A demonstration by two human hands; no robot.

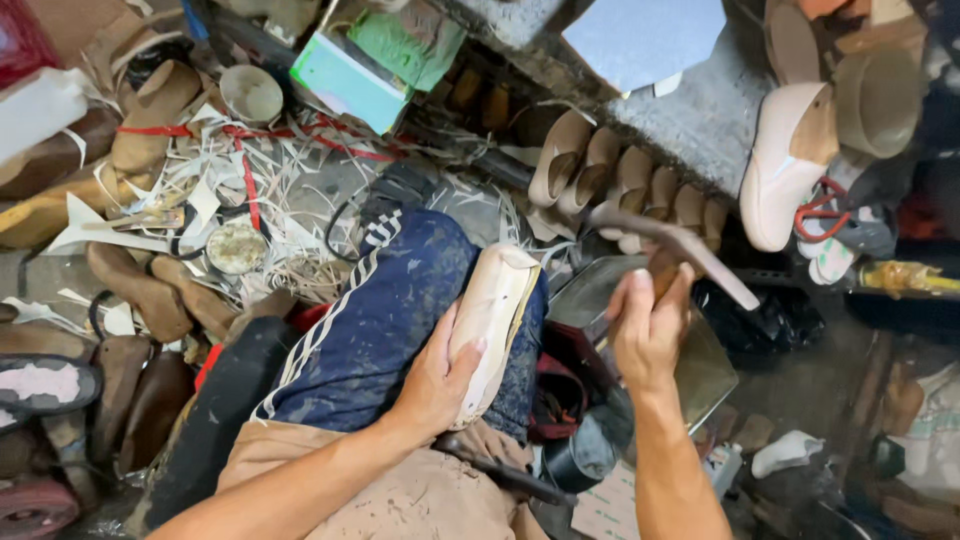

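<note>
While the left hand (pixel 440 375) clasps a smooth cream shoe (pixel 492 320), the right hand (pixel 648 330) grips a curved metal hammer (pixel 680 245).

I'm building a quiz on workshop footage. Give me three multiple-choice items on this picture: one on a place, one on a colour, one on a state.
1. Where does the cream shoe rest?
A. On the person's knee
B. On the grey ledge
C. On the floor

2. What colour is the trouser leg under the shoe?
A. Green
B. Dark blue with white stripes
C. Red

3. How is the hammer held?
A. Lying on the ground
B. Hung on a hook
C. Raised in the right hand

Answers: 1 A, the left hand presses the shoe against the knee. 2 B, white stripes run down the blue cloth. 3 C, the right hand grips its handle, head up above the shoe.
</note>
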